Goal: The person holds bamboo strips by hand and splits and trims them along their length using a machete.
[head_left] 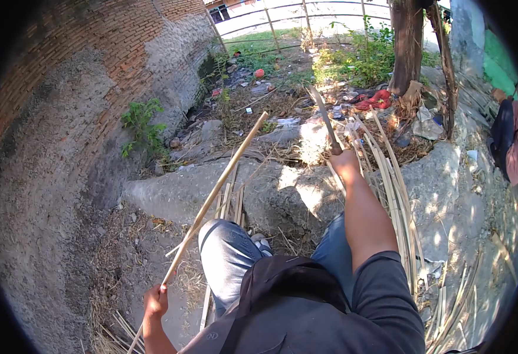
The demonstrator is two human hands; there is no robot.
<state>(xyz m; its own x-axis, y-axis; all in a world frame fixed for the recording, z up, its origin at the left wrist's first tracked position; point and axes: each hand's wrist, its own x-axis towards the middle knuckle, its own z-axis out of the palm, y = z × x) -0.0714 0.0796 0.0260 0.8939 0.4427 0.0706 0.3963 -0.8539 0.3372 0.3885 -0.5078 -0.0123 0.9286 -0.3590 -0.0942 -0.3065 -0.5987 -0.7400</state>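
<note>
My left hand [156,302], low on the left, is closed around a long bamboo strip [216,187]. The strip slants up and away past my left knee. Out in front on the right, my right hand [346,166] grips the handle of a machete [325,120], its blade pointing up and forward, apart from the strip. Many split bamboo strips [396,197] lie lengthwise beside my right leg. Shorter bamboo pieces [229,203] show just beyond my left knee.
A low concrete ledge [179,192] runs across in front of my knees. A brick wall [64,141] curves along the left. Beyond are rubbish, weeds, a tree trunk [407,47] and a bamboo fence [271,26]. Clothes [514,138] hang at the far right.
</note>
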